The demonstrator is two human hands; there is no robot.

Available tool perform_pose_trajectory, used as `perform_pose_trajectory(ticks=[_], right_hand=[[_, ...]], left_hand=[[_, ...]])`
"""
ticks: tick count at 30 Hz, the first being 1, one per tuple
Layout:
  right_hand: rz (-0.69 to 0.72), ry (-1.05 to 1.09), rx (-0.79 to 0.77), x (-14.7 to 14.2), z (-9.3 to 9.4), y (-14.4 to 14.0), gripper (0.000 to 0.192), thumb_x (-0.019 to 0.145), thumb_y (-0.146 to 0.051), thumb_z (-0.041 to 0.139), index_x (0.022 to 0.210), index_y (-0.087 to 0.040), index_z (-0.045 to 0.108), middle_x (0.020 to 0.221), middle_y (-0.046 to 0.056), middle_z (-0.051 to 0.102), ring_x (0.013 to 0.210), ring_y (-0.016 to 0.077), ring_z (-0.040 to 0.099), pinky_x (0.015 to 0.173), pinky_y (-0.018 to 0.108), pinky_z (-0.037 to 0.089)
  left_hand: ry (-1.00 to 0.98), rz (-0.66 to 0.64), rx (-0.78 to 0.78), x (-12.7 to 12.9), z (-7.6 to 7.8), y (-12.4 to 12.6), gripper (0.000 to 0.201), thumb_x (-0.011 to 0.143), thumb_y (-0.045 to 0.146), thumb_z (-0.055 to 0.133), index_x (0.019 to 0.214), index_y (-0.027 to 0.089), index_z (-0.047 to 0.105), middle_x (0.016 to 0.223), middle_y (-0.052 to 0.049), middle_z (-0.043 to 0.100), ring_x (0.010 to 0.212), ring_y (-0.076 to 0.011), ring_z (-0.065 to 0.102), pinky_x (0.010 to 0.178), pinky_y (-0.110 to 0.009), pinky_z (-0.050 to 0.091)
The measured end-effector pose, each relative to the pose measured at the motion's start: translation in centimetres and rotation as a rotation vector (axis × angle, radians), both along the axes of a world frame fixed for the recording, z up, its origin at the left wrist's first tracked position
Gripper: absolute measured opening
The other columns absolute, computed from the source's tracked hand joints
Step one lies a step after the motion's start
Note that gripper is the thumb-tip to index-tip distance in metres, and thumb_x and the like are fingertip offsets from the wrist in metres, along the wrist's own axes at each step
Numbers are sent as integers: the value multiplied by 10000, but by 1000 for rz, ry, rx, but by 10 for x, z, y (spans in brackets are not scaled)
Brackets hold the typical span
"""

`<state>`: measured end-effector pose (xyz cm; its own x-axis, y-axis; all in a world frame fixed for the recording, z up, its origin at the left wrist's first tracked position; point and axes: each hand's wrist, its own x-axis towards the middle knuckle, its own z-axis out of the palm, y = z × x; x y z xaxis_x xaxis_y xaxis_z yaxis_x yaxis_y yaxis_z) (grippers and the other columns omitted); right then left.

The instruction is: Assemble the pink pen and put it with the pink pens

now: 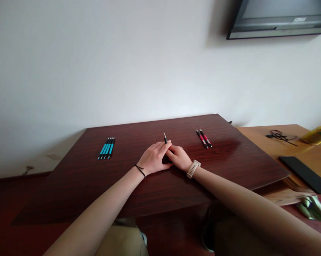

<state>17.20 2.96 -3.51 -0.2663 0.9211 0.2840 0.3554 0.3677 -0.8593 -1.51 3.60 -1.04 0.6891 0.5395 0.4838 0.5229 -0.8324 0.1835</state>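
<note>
On the dark table: both hands are meeting at its middle.
Left hand: fingers are lying over the pen.
Right hand: fingers are curling around the pen's lower end.
Pen: its tip is sticking out beyond the fingers.
Sides: blue pens are lying left, red pens right.

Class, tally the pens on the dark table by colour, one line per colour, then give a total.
Blue pens: 4
Red pens: 2
Black pen, held between the left hand and the right hand: 1
Total: 7
</note>
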Motion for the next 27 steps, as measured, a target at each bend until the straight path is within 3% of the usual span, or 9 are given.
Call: perform_pose_trajectory(ticks=[5, 9, 16, 21, 27], right_hand=[[13, 42, -30, 1, -3, 1, 336, 1043, -432, 567, 803, -205, 624, 746, 37, 679, 676, 190, 587, 626, 309, 422], [27, 85, -45, 2, -4, 1, 330, 1059, -465, 558, 879, -203, 647, 788, 36, 688, 701, 196, 591, 648, 318, 440], [-12, 182, -23, 2, -1, 2, 285, 1076, -440, 531, 961, -214, 659, 875, 37, 709, 781, 216, 613, 746, 349, 484], [29, 170, 13, 3, 3, 1, 231, 1058, -414, 599, 1176, -234, 683, 1017, 40, 743, 885, 233, 667, 855, 371, 521], [35, 197, 11, 4, 3, 1, 235, 1058, -421, 613, 1191, -246, 695, 1065, 50, 762, 892, 230, 683, 875, 381, 532]], left_hand=[[-2, -11, -40, 0, 1, 0, 817, 873, 410, 827, 1570, 218, 446, 1483, -185, 643, 1369, -375, 634, 1184, -560, 522], [24, -5, -21, 0, 0, -1, 920, 899, 455, 815, 1647, 216, 336, 1525, -197, 608, 1392, -380, 619, 1187, -560, 521], [47, 24, 21, -2, -2, -1, 874, 993, 324, 696, 1717, 260, 211, 1627, -185, 521, 1450, -360, 582, 1192, -543, 523], [7, 83, 61, -2, -3, 1, 800, 1045, 338, 620, 1726, 260, 207, 1603, -172, 556, 1417, -348, 610, 1182, -533, 527], [-37, 125, 50, -5, -6, 3, 752, 1064, 364, 608, 1715, 256, 249, 1485, -160, 659, 1296, -326, 682, 1116, -507, 556]])
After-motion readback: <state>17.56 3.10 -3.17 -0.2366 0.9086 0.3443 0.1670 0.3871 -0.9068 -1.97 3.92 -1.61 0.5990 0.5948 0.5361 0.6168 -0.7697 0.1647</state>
